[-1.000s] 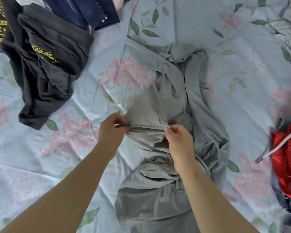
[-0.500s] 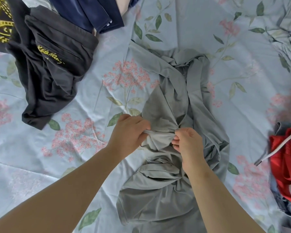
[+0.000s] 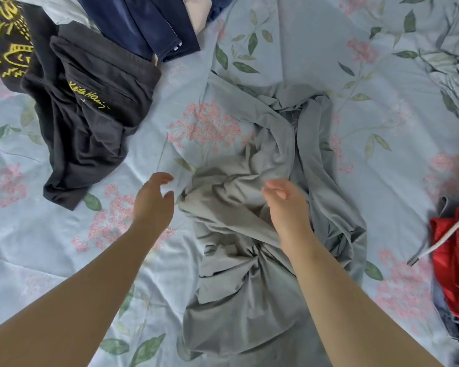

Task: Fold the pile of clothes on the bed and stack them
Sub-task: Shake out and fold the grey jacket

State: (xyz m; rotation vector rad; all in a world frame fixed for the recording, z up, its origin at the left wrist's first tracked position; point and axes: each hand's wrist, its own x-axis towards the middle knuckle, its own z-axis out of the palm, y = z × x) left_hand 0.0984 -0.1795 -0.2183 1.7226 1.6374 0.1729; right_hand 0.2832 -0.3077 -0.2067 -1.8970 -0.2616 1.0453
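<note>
a pale blue bed sheet with pink blossoms and green leaves fills the view, lightly creased, under soft even light.

You have two hands, left hand at eight o'clock, right hand at four; one grey garment at centre; one navy garment at eleven; one red garment at three, with one white drawstring; dark garments with yellow print at ten, one or two, cannot tell
</note>
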